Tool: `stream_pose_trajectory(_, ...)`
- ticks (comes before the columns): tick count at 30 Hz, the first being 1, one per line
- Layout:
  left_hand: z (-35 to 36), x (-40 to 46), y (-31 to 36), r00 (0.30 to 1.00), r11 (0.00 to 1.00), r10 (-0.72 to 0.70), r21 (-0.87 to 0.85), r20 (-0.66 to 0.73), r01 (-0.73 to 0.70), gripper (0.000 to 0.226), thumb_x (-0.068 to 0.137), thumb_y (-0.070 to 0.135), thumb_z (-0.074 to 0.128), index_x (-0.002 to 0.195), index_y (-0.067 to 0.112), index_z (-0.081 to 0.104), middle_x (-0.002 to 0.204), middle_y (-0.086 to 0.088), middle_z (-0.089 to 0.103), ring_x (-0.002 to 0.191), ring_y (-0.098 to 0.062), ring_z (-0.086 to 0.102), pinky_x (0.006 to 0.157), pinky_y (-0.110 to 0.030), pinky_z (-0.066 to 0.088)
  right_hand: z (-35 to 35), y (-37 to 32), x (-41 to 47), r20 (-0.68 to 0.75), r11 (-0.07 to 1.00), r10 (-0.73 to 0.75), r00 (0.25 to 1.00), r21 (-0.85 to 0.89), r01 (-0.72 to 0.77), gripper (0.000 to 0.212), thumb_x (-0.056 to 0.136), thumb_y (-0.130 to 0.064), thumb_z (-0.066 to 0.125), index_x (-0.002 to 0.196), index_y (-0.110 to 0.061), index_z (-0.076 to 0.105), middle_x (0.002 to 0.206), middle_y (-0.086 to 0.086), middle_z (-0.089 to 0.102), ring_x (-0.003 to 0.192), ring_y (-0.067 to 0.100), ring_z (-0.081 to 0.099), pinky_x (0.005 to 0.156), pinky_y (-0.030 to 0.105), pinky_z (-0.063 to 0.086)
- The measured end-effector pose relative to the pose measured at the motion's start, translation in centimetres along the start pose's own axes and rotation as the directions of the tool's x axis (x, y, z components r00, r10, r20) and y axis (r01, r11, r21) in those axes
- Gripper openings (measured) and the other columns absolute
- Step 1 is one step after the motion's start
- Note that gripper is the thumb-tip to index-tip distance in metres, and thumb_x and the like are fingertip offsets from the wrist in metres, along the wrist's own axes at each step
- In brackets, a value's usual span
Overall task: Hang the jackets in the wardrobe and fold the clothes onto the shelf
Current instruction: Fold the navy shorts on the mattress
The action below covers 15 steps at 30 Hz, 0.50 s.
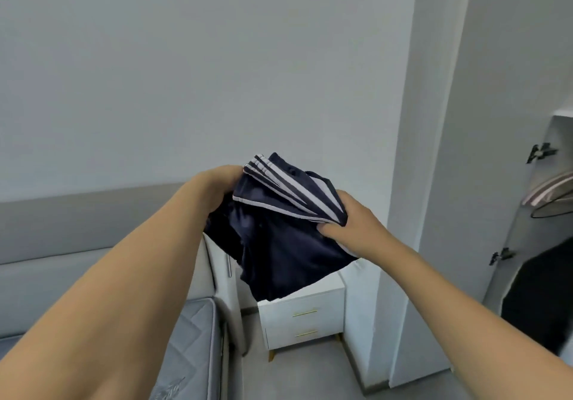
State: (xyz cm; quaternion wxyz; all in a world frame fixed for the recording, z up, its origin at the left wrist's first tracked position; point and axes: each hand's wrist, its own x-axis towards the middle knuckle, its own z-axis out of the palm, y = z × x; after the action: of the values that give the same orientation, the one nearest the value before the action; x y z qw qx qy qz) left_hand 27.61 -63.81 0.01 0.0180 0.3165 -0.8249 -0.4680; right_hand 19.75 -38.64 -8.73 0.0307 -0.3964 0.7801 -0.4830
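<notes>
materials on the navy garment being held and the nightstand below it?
Navy garment: looks like a thin, smooth synthetic knit, maybe polyester; it has a slight sheen, drapes in soft folds, and carries pale side stripes. Both the left hand and the right hand grip it. Nightstand: seems a white painted or laminated board with a flat matte face; its slim drawer pulls look like brass-toned metal.

A grey quilted mattress (189, 350) lies on the bed at the lower left, and a padded grey headboard (77, 244) stands behind it along the pale wall. Beside the bed, a white bedside cabinet with two drawers and thin gold handles (305, 322) stands on the grey floor (313, 381), on short gold legs. Its white top is mostly covered from view, and only a bare strip shows.
</notes>
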Motion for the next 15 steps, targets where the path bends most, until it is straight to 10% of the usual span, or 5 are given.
stream_pose_trajectory(3,-1.0,1.0,-2.2,0.971,0.998,-0.070,0.014,0.227,0.069,0.023,0.081,0.016,0.052,0.064,0.009,0.066,0.087,-0.017,0.070,0.069,-0.028,0.069,0.059,-0.029,0.052,-1.1,0.1,1.8,0.017,0.994,0.060,0.998,0.088,-0.062,0.033,0.083,-0.018,0.064,0.109,-0.037,0.060,0.101,-0.016,0.069,0.099,0.009,0.065,0.082,0.024,0.049)
stream_pose_trajectory(7,-1.6,2.8,-3.0,0.864,0.996,-0.007,-0.069,0.503,0.048,0.053,0.059,0.047,0.087,0.096,0.010,0.080,0.115,-0.014,0.072,0.102,-0.032,0.071,0.076,-0.038,0.059,-2.6,-0.5,3.1,0.165,0.971,0.143,0.976,0.166,-0.170,0.010,0.090,-0.039,0.065,0.098,-0.036,0.070,0.098,-0.010,0.074,0.088,0.007,0.071,0.072,0.019,0.052)
stream_pose_trajectory(10,0.5,4.8,-1.3,0.890,0.991,0.010,-0.121,0.455,0.051,0.072,0.053,0.067,0.087,0.101,0.013,0.079,0.110,-0.009,0.075,0.098,-0.029,0.073,0.073,-0.039,0.060,-4.1,-0.1,3.0,0.155,0.957,0.257,0.954,0.098,-0.273,0.027,0.087,-0.058,0.064,0.103,-0.037,0.070,0.100,-0.013,0.074,0.088,0.008,0.072,0.074,0.022,0.053)
stream_pose_trajectory(15,8.2,6.6,3.2,0.941,0.959,0.278,-0.111,0.191,-0.261,0.042,0.087,0.059,0.064,0.102,0.021,0.072,0.097,0.001,0.076,0.087,-0.022,0.072,0.078,-0.034,0.057,-7.5,2.0,2.0,-0.010,0.928,0.373,0.928,-0.008,-0.373,0.026,0.090,-0.047,0.063,0.115,-0.038,0.061,0.108,-0.016,0.070,0.095,0.006,0.069,0.084,0.026,0.053)
